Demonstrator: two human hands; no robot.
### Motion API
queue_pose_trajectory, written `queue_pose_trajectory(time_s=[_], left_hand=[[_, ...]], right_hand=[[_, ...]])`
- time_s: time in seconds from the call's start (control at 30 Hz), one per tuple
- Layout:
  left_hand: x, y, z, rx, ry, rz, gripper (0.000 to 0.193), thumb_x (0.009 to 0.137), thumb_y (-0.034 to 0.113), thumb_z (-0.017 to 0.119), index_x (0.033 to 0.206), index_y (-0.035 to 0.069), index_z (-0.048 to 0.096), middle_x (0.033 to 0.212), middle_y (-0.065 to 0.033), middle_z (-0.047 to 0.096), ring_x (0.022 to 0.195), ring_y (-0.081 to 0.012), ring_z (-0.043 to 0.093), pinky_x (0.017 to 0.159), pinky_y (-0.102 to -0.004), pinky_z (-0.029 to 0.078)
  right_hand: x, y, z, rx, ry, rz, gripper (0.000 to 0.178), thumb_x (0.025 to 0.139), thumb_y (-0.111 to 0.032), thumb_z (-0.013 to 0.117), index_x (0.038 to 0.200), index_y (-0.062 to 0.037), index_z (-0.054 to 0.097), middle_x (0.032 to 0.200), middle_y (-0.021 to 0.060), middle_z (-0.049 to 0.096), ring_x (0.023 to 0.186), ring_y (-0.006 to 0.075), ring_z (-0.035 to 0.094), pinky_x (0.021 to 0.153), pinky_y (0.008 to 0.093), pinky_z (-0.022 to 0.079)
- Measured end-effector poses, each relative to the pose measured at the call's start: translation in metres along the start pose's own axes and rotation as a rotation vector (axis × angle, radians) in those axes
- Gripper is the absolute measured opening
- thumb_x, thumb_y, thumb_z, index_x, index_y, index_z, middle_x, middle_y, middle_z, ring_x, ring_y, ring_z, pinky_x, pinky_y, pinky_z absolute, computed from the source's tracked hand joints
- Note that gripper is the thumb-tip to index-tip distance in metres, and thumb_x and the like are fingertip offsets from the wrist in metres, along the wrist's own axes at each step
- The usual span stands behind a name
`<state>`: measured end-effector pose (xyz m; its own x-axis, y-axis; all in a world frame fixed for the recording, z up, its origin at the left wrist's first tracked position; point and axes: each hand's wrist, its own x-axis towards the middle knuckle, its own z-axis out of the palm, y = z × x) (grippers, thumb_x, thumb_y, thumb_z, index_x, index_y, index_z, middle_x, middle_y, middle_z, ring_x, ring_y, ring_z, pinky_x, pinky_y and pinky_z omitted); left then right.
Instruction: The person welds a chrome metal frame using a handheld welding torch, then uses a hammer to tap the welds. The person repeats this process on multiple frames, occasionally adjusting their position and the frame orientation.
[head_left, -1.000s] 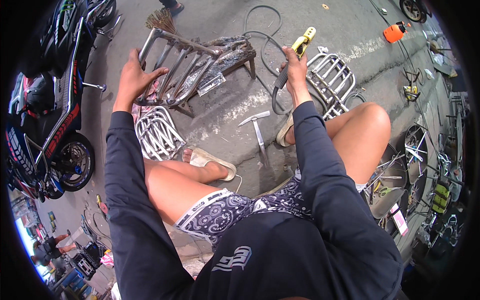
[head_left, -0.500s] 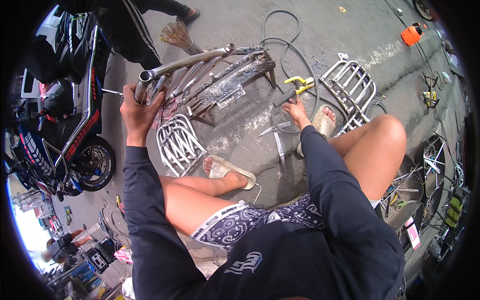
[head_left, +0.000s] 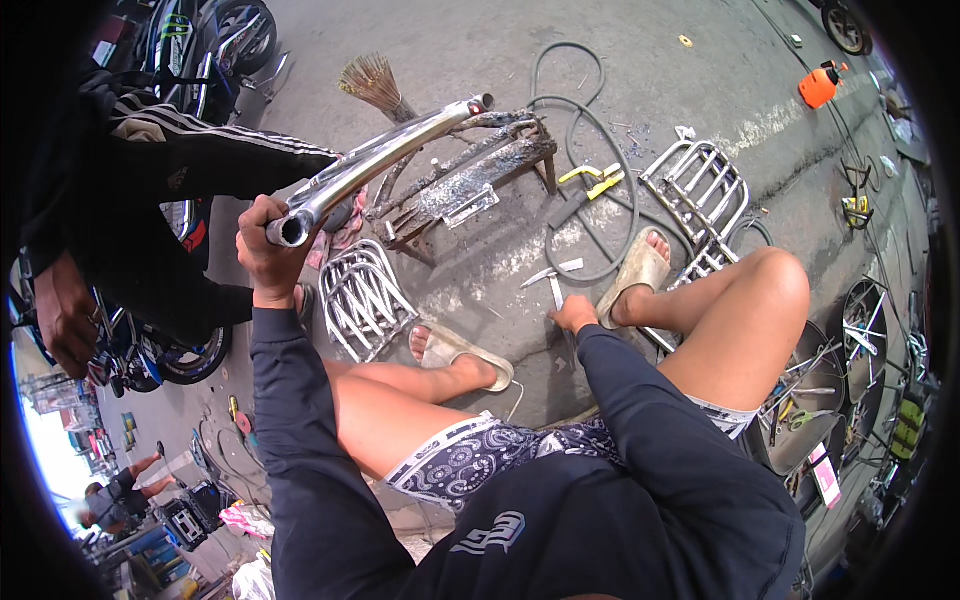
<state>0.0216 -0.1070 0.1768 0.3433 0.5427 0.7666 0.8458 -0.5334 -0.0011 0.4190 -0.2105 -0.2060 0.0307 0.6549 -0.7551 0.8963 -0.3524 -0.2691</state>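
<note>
- Metal tube frame (head_left: pixel 385 157), in the head view, is raised off the ground, slanting from the left hand (head_left: pixel 270 245) up and to the right; it is seen nearly edge-on, two round open tube ends showing.
- Left hand: wrapped around the near lower end of this frame, gripping it firmly.
- Right hand (head_left: pixel 573 313): low between the knees, fingers curled at the handle of a hammer (head_left: pixel 554 277) lying on the ground; whether the grip is fully closed I cannot tell.
- Low, spatter-crusted metal desk (head_left: pixel 450 190) stands beyond the frame, which overlaps its left part in this view; I cannot tell whether they touch.
- Yellow electrode holder (head_left: pixel 603 183) with a dark handle lies on the ground right of the desk, near the looping grey-green cable (head_left: pixel 538 78).
- Two silver tube racks rest on the ground: the left rack (head_left: pixel 365 300) beside one sandalled foot, the right rack (head_left: pixel 705 190) beyond the other.
- Stick broom (head_left: pixel 370 82) points upward behind the frame; a pink cloth (head_left: pixel 347 228) lies left of the desk.
- Another person's striped dark trousers (head_left: pixel 190 145) and lowered hand (head_left: pixel 68 312) show at left, in front of a motorcycle (head_left: pixel 190 355).
</note>
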Motion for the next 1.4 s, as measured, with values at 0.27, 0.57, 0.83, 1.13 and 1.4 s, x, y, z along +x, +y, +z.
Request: queue_pose_trajectory(time_s=[0.27, 0.57, 0.83, 1.13, 1.4], left_hand=[[-0.001, 0.003, 0.003, 0.039, 0.012, -0.071, 0.064, 0.068, 0.023, 0.100, 0.103, 0.007, 0.050, 0.074, -0.0045, 0.061, 0.059, -0.0170, 0.061, 0.056, -0.0285, 0.052], [0.006, 0.004, 0.012, -0.003, -0.056, -0.290, 0.063, 0.068, 0.029, 0.101, 0.094, 0.009, 0.047, 0.067, 0.0034, 0.050, 0.056, -0.0036, 0.043, 0.052, -0.0204, 0.040], [0.012, 0.005, 0.007, -0.015, -0.145, -0.399, 0.061, 0.069, 0.029, 0.099, 0.099, 0.008, 0.049, 0.063, -0.0012, 0.054, 0.055, -0.0081, 0.050, 0.052, -0.0267, 0.046], [0.009, 0.003, -0.002, -0.046, -0.198, -0.507, 0.059, 0.071, 0.036, 0.098, 0.090, 0.007, 0.049, 0.059, -0.0014, 0.054, 0.052, -0.0079, 0.049, 0.050, -0.0272, 0.044], [0.004, 0.000, 0.012, -0.056, -0.302, -0.579, 0.060, 0.074, 0.038, 0.096, 0.082, 0.006, 0.046, 0.059, 0.0012, 0.047, 0.054, -0.0073, 0.041, 0.050, -0.0273, 0.038]], right_hand=[[0.014, 0.017, 0.044, -0.008, 0.137, 0.032, 0.038, 0.089, -0.026, 0.077, 0.117, -0.0008, 0.070, 0.121, 0.0256, 0.072, 0.114, 0.0405, 0.070, 0.096, 0.0473, 0.058], [0.020, 0.019, 0.041, -0.130, 0.093, -0.031, 0.029, 0.097, -0.013, 0.059, 0.123, -0.0034, 0.068, 0.121, 0.0205, 0.074, 0.113, 0.0375, 0.072, 0.094, 0.0462, 0.059], [0.021, 0.016, 0.040, -0.143, 0.075, 0.000, 0.030, 0.097, -0.012, 0.059, 0.124, -0.0017, 0.068, 0.123, 0.0216, 0.073, 0.117, 0.0376, 0.070, 0.096, 0.0464, 0.058], [0.033, 0.028, 0.055, -0.066, 0.155, -0.041, 0.033, 0.087, -0.016, 0.071, 0.115, -0.0004, 0.069, 0.114, 0.0258, 0.074, 0.109, 0.0422, 0.071, 0.094, 0.0485, 0.059], [0.025, 0.020, 0.049, -0.163, 0.083, -0.023, 0.035, 0.097, -0.013, 0.060, 0.130, -0.0012, 0.059, 0.123, 0.0220, 0.072, 0.116, 0.0377, 0.070, 0.095, 0.0456, 0.059]])
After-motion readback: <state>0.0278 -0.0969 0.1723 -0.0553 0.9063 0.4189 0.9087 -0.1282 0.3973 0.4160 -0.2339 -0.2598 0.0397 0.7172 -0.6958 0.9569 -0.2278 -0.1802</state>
